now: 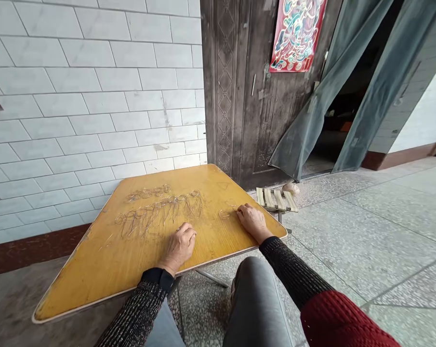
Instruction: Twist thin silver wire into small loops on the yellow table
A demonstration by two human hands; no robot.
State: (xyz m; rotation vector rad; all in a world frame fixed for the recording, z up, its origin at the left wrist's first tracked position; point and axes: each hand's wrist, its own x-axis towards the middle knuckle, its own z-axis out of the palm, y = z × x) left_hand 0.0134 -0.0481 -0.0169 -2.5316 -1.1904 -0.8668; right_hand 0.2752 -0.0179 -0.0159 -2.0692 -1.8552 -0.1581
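Observation:
My left hand (179, 245) rests on the yellow wooden table (95, 270) near its front edge, fingers curled in. Whatever it may hold is hidden under the fingers. Farther right, my right hand (253, 221) has its fingers bent together at the edge of a thin wire ring (224, 214). Beyond my left hand lies a row of thin wire loops with long loose ends (167, 205). A shorter row of coiled wire loops (147, 193) lies behind them. A few straight wire pieces (105, 242) are at the table's left.
A small folding stool with woven straps (275, 198) stands off the table's right corner. Behind the table are a white tiled wall (95, 96) and a dark carved door (235, 96). A grey-green curtain (311, 115) hangs in the doorway at right.

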